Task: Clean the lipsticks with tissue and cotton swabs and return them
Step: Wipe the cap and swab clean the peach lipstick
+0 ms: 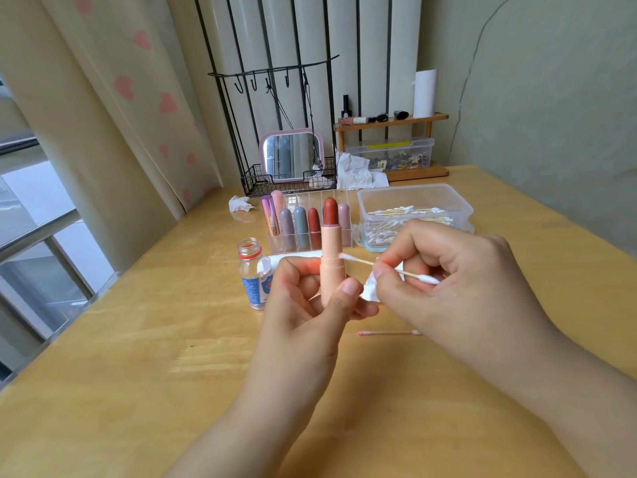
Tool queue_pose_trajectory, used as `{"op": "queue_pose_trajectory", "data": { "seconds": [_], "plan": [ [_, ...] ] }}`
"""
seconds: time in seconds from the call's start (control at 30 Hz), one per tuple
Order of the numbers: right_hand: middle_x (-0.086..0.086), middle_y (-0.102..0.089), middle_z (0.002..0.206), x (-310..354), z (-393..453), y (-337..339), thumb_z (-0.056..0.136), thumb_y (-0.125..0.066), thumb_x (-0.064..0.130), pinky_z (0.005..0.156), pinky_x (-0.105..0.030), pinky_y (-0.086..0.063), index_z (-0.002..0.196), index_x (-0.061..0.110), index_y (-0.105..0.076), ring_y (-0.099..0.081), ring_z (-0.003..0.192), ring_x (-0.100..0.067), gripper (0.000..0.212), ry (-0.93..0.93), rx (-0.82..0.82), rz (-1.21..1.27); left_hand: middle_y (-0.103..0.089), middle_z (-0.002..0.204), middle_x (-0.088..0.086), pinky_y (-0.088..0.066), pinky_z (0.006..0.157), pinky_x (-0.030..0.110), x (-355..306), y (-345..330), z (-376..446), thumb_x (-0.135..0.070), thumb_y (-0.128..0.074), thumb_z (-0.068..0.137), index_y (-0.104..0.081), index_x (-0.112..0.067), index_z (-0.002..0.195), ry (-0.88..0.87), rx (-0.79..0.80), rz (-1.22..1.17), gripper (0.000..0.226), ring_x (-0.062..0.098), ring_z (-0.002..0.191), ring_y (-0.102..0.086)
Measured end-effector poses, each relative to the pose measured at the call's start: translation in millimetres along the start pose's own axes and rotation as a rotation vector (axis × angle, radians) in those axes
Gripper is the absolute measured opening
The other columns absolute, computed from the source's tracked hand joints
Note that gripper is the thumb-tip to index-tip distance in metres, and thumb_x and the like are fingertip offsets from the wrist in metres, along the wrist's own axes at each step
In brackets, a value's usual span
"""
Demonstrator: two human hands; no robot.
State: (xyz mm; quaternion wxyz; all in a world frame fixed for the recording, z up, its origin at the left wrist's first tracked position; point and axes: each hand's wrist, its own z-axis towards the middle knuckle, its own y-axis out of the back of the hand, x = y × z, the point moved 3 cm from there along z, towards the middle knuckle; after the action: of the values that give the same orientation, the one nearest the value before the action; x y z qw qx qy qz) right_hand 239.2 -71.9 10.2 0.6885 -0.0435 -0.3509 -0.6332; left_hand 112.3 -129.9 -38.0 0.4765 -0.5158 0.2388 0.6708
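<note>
Holding an uncapped lipstick upright at centre, the left hand steadies it while the right hand, at three o'clock, pinches a cotton swab, tip touching the tube's collar to clean it.

At the frame's centre a peach-pink lipstick is showing a brick-red tip. The cotton swab is white-tipped. The curtain at upper left is cream, wearing pink hearts. The table is honey-yellow.
</note>
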Motion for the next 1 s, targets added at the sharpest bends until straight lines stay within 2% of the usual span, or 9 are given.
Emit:
{"op": "queue_pose_trajectory", "data": {
  "seconds": [0.17, 0.27, 0.4, 0.5, 0.6, 0.8, 0.87, 0.93, 1.0],
  "plan": [
    [0.011, -0.035, 0.042, -4, 1, 0, 0.073, -0.069, 0.019, 0.034, -0.019, -0.044, 0.060, 0.018, -0.058, -0.037, 0.042, -0.006, 0.017, -0.140, 0.008, 0.058, -0.067, 0.091, 0.020, -0.056, 0.076, 0.038, 1, 1, 0, -0.024, -0.063, 0.077, -0.051, -0.007, 0.100, -0.001, 0.011, -0.031, 0.031, 0.024, 0.073, -0.069],
    [0.011, -0.035, 0.042, -6, 3, 0, 0.071, -0.066, 0.021, 0.038, -0.030, -0.044, 0.064, 0.017, -0.058, -0.034, 0.043, -0.006, 0.012, -0.183, 0.018, 0.071, -0.067, 0.087, 0.017, -0.054, 0.071, 0.034, 1, 0, 0, -0.022, -0.061, 0.079, -0.050, -0.007, 0.099, -0.005, 0.029, -0.082, 0.027, 0.027, 0.072, -0.068],
    [0.002, -0.034, 0.045, -9, 5, 0, 0.070, -0.062, 0.022, 0.046, -0.020, -0.036, 0.065, 0.017, -0.058, -0.032, 0.044, -0.006, 0.009, -0.205, 0.027, 0.106, -0.068, 0.080, 0.008, -0.053, 0.069, 0.029, 0, -1, 0, -0.019, -0.058, 0.080, -0.050, -0.007, 0.097, -0.002, 0.054, -0.137, 0.023, 0.026, 0.071, -0.068],
    [-0.007, -0.038, 0.048, -11, 6, 0, 0.071, -0.062, 0.024, 0.048, -0.025, -0.038, 0.069, 0.017, -0.059, -0.034, 0.046, -0.008, 0.008, -0.229, 0.043, 0.146, -0.067, 0.079, 0.008, -0.053, 0.068, 0.029, -1, -2, 0, -0.019, -0.057, 0.081, -0.050, -0.005, 0.097, 0.015, 0.080, -0.164, 0.022, 0.026, 0.070, -0.067],
    [-0.009, -0.040, 0.050, -13, 6, 0, 0.071, -0.062, 0.024, 0.050, -0.020, -0.037, 0.071, 0.017, -0.060, -0.036, 0.047, -0.009, 0.008, -0.236, 0.046, 0.175, -0.066, 0.080, 0.010, -0.053, 0.068, 0.030, -3, -2, 1, -0.018, -0.055, 0.082, -0.051, -0.003, 0.099, 0.044, 0.107, -0.211, 0.023, 0.025, 0.068, -0.066],
    [-0.009, -0.037, 0.049, -15, 7, 0, 0.071, -0.062, 0.023, 0.051, -0.012, -0.036, 0.069, 0.015, -0.060, -0.035, 0.047, -0.007, 0.009, -0.253, 0.038, 0.207, -0.064, 0.080, 0.012, -0.053, 0.065, 0.029, -3, -4, 1, -0.017, -0.053, 0.083, -0.055, -0.003, 0.097, 0.078, 0.135, -0.262, 0.019, 0.021, 0.064, -0.061],
    [-0.002, -0.034, 0.047, -15, 7, 0, 0.072, -0.063, 0.022, 0.049, -0.011, -0.036, 0.066, 0.014, -0.060, -0.034, 0.045, -0.006, 0.010, -0.261, 0.038, 0.226, -0.064, 0.081, 0.012, -0.053, 0.065, 0.029, -3, -4, 1, -0.017, -0.053, 0.083, -0.056, -0.003, 0.096, 0.088, 0.144, -0.270, 0.019, 0.020, 0.064, -0.061],
    [0.006, -0.034, 0.046, -16, 7, 1, 0.075, -0.070, 0.016, 0.047, -0.011, -0.036, 0.063, 0.013, -0.059, -0.033, 0.043, -0.004, 0.016, -0.267, 0.042, 0.242, -0.063, 0.081, 0.012, -0.053, 0.064, 0.029, -2, -4, 1, -0.017, -0.053, 0.083, -0.059, -0.004, 0.094, 0.100, 0.154, -0.285, 0.018, 0.019, 0.064, -0.060],
    [0.002, -0.036, 0.046, -15, 7, 1, 0.077, -0.070, 0.009, 0.048, -0.010, -0.037, 0.062, 0.013, -0.060, -0.035, 0.043, -0.005, 0.019, -0.273, 0.043, 0.233, -0.062, 0.082, 0.012, -0.053, 0.062, 0.028, -3, -5, 2, -0.018, -0.053, 0.083, -0.061, -0.004, 0.094, 0.116, 0.165, -0.302, 0.019, 0.017, 0.064, -0.058]
  ]
}}
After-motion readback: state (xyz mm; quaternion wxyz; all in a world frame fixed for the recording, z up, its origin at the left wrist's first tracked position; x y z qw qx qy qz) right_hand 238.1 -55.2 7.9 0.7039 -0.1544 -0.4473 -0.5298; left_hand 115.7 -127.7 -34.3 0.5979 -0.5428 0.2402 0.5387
